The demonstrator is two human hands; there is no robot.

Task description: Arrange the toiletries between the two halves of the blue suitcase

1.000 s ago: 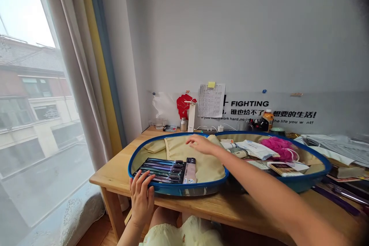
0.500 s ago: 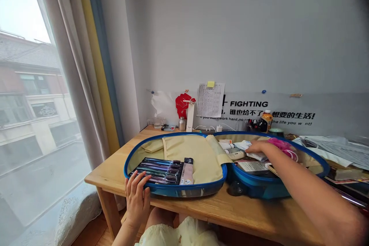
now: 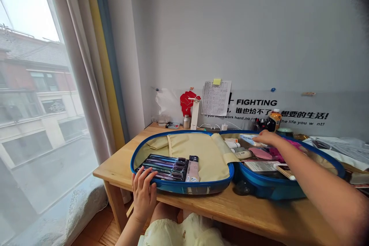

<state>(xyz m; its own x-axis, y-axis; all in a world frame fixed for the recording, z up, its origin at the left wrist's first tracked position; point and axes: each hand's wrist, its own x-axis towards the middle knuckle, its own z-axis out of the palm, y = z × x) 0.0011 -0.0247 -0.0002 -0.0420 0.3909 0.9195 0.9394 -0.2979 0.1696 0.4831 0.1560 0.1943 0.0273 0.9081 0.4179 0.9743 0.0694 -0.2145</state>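
An open blue suitcase (image 3: pixel 184 189) with cream lining lies on the table, its two halves side by side. My left hand (image 3: pixel 144 188) rests on the near rim of the left half, fingers apart and laid over the edge. Just beyond its fingertips is a blister pack of toothbrushes (image 3: pixel 170 168), flat on the lining. Over the right half, my right hand (image 3: pixel 266 138) is closed on a soft white and light-blue packet (image 3: pixel 250 139) near the back rim. Beneath it are tubes (image 3: pixel 243 155), a pink oval item (image 3: pixel 260 153), a pink mesh puff (image 3: pixel 281 155) and a flat box (image 3: pixel 261 166).
A wooden table (image 3: pixel 121 165) carries the suitcase. Behind it stand a small jar (image 3: pixel 186 122), a white upright stand (image 3: pixel 195 114), a charger plug (image 3: pixel 224 127) and an orange-labelled bottle (image 3: pixel 276 119). Plastic-wrapped items (image 3: pixel 334 148) lie at the right. A curtain (image 3: pixel 83 65) hangs at the left.
My right hand has shifted slightly toward the back rim with the packet, uncovering the pink oval item. The left hand keeps its place on the rim. The view has moved a little.
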